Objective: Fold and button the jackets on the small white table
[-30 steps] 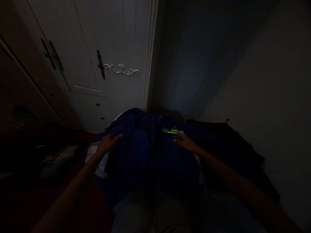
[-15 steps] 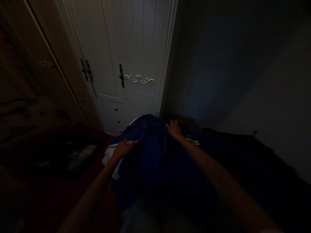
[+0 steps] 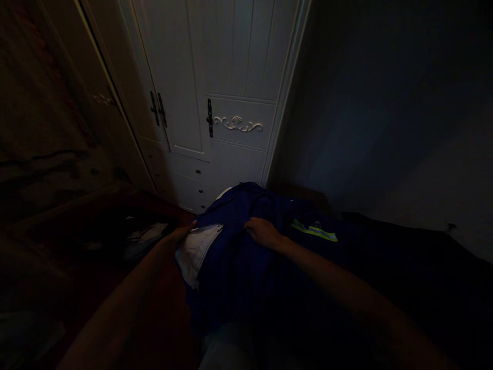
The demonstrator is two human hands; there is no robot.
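white wardrobe doors (image 3: 242, 61) are standing behind a blue garment (image 3: 246, 267). right hand (image 3: 262, 232) is pinching it; left hand (image 3: 180, 235) is reaching its pale flap (image 3: 201, 247), that grip too dark to tell.

Your left hand (image 3: 179, 235) and right hand (image 3: 264, 233) are bare, as are both your forearms (image 3: 327, 272), slim and tapering toward the wrists. Grey cloth (image 3: 226, 350), apparently your trouser leg, shows dimly at the bottom; shadow hides its weave and seams.
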